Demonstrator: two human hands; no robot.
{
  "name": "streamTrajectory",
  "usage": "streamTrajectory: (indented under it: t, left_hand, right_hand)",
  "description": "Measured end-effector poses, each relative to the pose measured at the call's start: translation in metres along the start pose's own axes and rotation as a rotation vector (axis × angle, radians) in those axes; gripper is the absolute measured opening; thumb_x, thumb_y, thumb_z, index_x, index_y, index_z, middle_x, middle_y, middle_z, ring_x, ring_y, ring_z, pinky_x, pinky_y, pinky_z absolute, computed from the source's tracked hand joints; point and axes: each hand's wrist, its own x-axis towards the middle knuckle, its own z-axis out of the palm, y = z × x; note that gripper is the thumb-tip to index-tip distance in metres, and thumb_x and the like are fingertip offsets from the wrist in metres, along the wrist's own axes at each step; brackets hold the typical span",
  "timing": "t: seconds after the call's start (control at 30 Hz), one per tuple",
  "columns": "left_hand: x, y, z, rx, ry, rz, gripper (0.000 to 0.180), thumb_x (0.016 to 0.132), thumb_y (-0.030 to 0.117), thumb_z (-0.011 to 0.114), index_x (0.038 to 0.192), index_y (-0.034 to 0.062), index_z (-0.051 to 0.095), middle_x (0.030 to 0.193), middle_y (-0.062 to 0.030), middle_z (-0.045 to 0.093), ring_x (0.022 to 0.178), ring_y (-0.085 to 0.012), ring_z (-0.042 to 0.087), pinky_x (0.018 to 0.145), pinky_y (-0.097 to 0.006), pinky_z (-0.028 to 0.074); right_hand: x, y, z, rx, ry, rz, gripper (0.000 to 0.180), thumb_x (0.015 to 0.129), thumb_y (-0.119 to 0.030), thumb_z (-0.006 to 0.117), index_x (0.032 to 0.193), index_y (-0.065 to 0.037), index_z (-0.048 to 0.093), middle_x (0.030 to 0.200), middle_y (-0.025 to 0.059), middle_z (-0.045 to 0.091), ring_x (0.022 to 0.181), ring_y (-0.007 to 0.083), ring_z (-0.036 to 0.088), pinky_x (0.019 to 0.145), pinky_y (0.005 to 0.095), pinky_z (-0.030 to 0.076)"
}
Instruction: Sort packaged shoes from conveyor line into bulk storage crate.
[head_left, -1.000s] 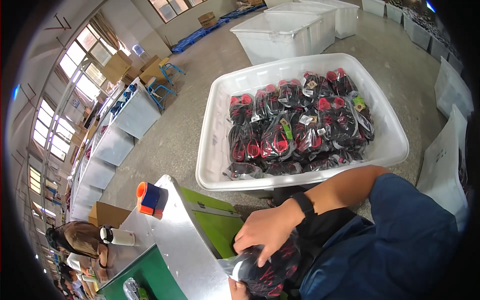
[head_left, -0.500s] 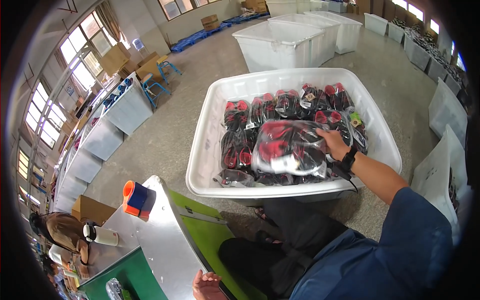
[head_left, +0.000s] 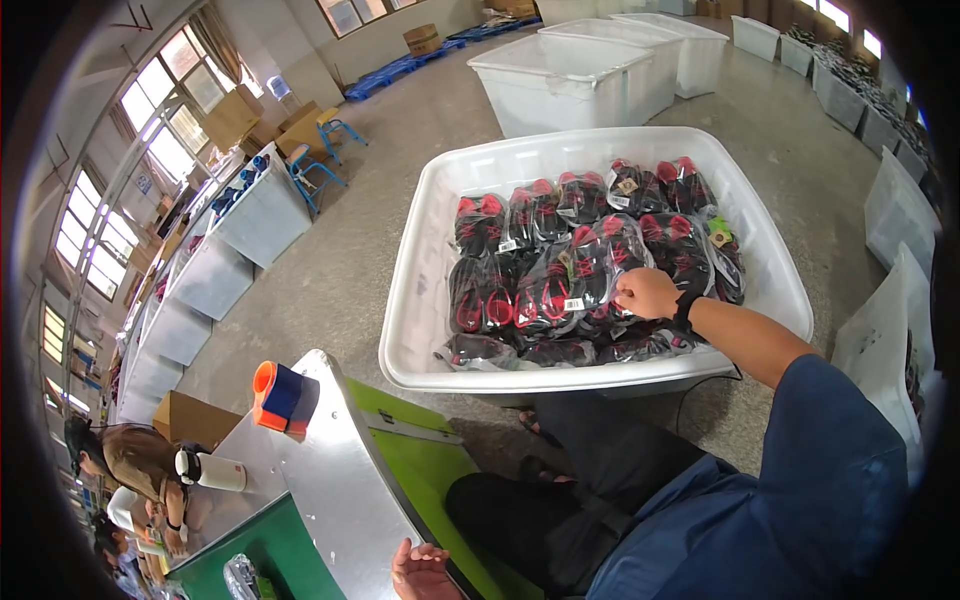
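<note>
A large white plastic tub (head_left: 405, 345) holds rows of black and red shoes in clear plastic bags. My right hand (head_left: 650, 293) reaches into it, fingers closed at the lower right edge of a bagged pair of shoes (head_left: 606, 250) that lies among the others. Just left of that pair is another bagged pair (head_left: 543, 300) with a white label between them. My left hand (head_left: 424, 572) is low in the view beside the metal table edge, palm up, fingers loosely curled and apart, holding nothing.
On the metal-topped table (head_left: 345, 480) stand an orange and blue tape dispenser (head_left: 283, 397) and a white bottle (head_left: 212, 470). A bagged item (head_left: 242, 577) lies on the green mat. Another person (head_left: 135, 460) sits at the far left. More white tubs (head_left: 560, 95) stand beyond.
My right hand has lowered the bagged shoes from above the tub onto the others, where they now rest. My left hand has barely moved.
</note>
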Motion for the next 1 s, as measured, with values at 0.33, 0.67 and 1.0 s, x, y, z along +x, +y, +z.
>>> streamTrajectory:
  t: [0.33, 0.67, 1.0]
  left_hand:
    - [-0.001, -0.004, -0.008, -0.066, -0.035, 0.003, 0.06, 0.107, 0.046, 0.057, 0.143, -0.0017, 0.058, 0.121, -0.0156, 0.071, 0.109, -0.027, 0.067, 0.101, -0.042, 0.053]
    - [0.003, -0.005, -0.01, -0.02, 0.001, 0.0, 0.06, 0.105, 0.045, 0.059, 0.144, -0.0011, 0.058, 0.122, -0.016, 0.071, 0.113, -0.0292, 0.068, 0.101, -0.044, 0.053]
    - [0.006, -0.012, -0.003, -0.075, -0.026, 0.072, 0.057, 0.109, 0.042, 0.056, 0.142, -0.0034, 0.057, 0.11, -0.0146, 0.069, 0.109, -0.0292, 0.068, 0.1, -0.049, 0.055]
  right_hand:
    - [0.02, 0.036, 0.045, -0.272, -0.097, 0.228, 0.051, 0.083, -0.043, 0.074, 0.114, -0.002, 0.071, 0.121, 0.0289, 0.064, 0.102, 0.0471, 0.069, 0.092, 0.0521, 0.056]
    - [0.027, -0.099, 0.027, 0.297, -0.298, -0.349, 0.055, 0.094, -0.047, 0.073, 0.116, 0.004, 0.071, 0.101, 0.0202, 0.073, 0.094, 0.0339, 0.072, 0.083, 0.0421, 0.056]
    - [-0.018, -0.222, 0.105, -0.003, -0.089, -0.345, 0.08, 0.081, -0.028, 0.083, 0.147, 0.001, 0.048, 0.126, 0.0238, 0.066, 0.115, 0.0429, 0.064, 0.098, 0.0507, 0.052]
